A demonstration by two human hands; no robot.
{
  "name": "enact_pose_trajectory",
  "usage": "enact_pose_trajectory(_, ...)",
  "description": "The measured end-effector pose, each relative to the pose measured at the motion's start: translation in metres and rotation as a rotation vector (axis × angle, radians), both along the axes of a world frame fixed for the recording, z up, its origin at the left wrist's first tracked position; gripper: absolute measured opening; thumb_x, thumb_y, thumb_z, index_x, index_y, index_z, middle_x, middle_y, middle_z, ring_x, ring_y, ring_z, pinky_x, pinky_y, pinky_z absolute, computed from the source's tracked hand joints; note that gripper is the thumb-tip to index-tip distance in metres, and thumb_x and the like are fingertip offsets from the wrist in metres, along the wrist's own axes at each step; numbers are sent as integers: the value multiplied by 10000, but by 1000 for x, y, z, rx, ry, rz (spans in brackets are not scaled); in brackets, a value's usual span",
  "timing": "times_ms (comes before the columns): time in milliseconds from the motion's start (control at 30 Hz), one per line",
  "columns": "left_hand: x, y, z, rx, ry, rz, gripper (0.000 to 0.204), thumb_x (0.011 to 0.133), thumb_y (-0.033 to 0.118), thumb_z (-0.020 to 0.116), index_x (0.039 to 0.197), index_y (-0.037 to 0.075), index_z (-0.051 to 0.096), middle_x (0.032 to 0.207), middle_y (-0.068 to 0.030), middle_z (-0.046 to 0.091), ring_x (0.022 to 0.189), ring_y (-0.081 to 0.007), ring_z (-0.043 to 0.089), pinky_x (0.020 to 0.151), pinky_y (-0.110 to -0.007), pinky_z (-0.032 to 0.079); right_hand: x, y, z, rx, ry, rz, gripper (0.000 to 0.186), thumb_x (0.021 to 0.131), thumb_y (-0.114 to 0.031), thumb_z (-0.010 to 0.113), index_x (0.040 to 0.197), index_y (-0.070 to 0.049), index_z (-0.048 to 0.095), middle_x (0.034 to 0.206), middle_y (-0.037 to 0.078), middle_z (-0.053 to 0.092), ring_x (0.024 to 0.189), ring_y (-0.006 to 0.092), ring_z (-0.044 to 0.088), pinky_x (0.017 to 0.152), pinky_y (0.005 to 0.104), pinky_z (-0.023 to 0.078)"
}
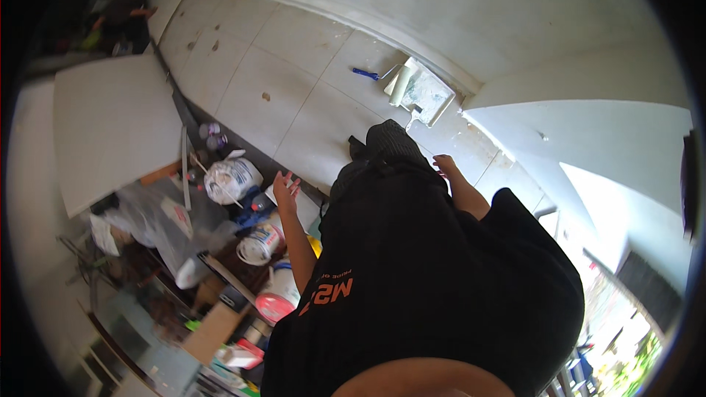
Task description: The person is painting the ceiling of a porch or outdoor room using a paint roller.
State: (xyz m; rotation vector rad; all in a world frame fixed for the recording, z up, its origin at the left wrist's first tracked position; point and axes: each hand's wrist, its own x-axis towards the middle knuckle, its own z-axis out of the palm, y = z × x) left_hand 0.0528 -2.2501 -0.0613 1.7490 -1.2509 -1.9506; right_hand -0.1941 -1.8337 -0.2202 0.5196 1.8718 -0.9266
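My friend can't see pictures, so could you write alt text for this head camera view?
Seen from above, a person in a black shirt stands on a pale tiled floor, left hand open and right hand empty. A paint roller and tray lie ahead; paint buckets and bags clutter the left.

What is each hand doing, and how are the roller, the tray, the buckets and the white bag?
left hand: open, fingers spread, holding nothing
right hand: empty, in the air
paint roller: lying on the tray's edge
paint tray: on the floor, paint-smeared
white bucket: tipped sideways
red-lidded bucket: closed
white bag: tied shut
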Motion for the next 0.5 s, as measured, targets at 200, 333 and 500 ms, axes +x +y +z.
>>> enact_pose_trajectory(200,-130,-91,-4,18,-85,-213,589,875,436,474,1360,156,290,1240,-77,518,951,-308,591,811,-429,434,28,7,-42,-17,-50,-306,392,836,-341,523,1167,-135,551,944,53,652,572,210,622,464,354,474)
enact_pose_trajectory(333,-218,-97,5,9,-65,-381,546,884,429,467,1338,161,325,1206,-78,542,923,-289,601,785,-423,442,3,-17,-23,-99,128,-263,390,841,-313,470,1180,-132,537,1014,56,636,613,210,637,458,329,463)
enact_pose_trajectory(500,-330,-113,30,-78,19,-638,497,903,386,461,1324,148,348,1170,-86,559,888,-255,609,753,-389,457,-49,-68,-7,-138,105,-630,393,875,-366,473,1205,-157,514,1107,68,603,695,204,629,558,342,457)
